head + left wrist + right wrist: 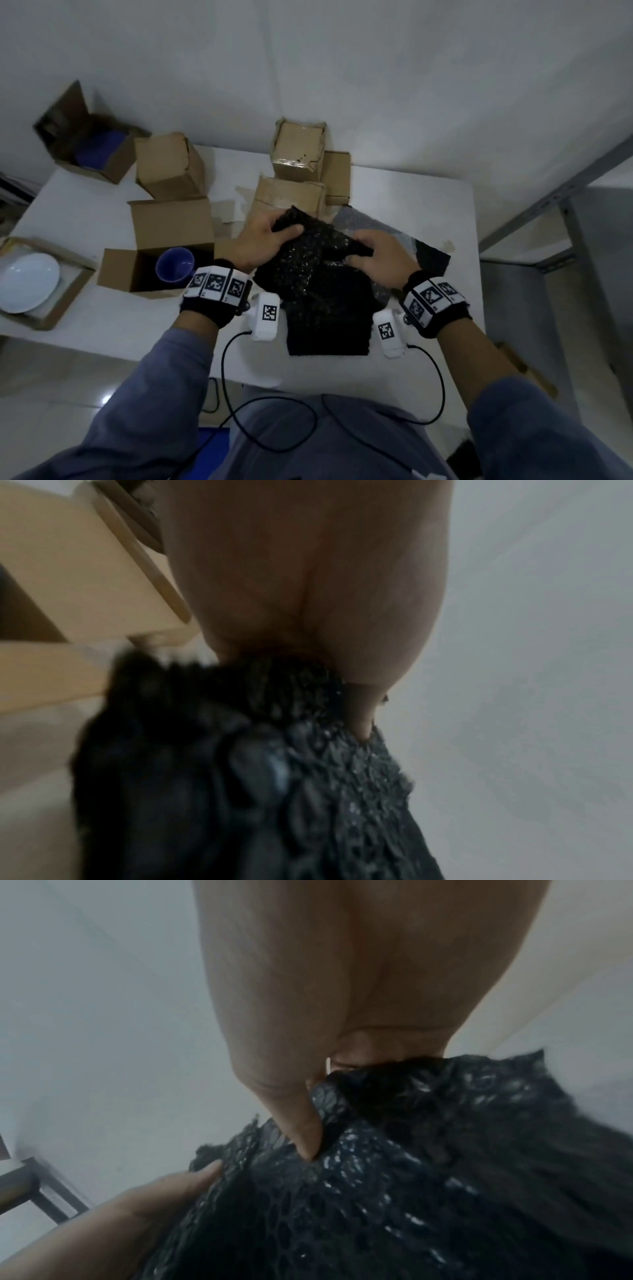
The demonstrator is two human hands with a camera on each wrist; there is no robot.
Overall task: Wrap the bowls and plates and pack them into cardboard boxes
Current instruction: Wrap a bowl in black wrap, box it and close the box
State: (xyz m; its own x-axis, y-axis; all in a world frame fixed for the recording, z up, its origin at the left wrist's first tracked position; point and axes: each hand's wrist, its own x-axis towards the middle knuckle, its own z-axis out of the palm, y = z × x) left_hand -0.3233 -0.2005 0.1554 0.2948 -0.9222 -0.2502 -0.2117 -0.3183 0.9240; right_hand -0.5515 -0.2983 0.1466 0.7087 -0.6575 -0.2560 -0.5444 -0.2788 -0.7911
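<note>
A sheet of black bubble wrap (318, 274) is lifted above the white table (85, 202) in front of me. My left hand (270, 236) pinches its far left corner, thumb on top. My right hand (370, 255) grips its right edge. In the left wrist view the black bubble wrap (308, 764) hangs from my left hand (325, 669). The right wrist view has my right hand (318, 1110) curled into the black bubble wrap (394, 1177). A blue bowl (174, 265) sits in an open cardboard box (164, 246) at left. A white plate (27, 281) lies in a flat box (51, 308) at far left. Whether the wrap holds anything is hidden.
Several closed cardboard boxes (298, 150) stand at the back of the table. Another open box (89, 140) with something blue inside sits back left. More wrap sheets (376, 222) lie under my right hand. A metal rack (548, 222) stands to the right.
</note>
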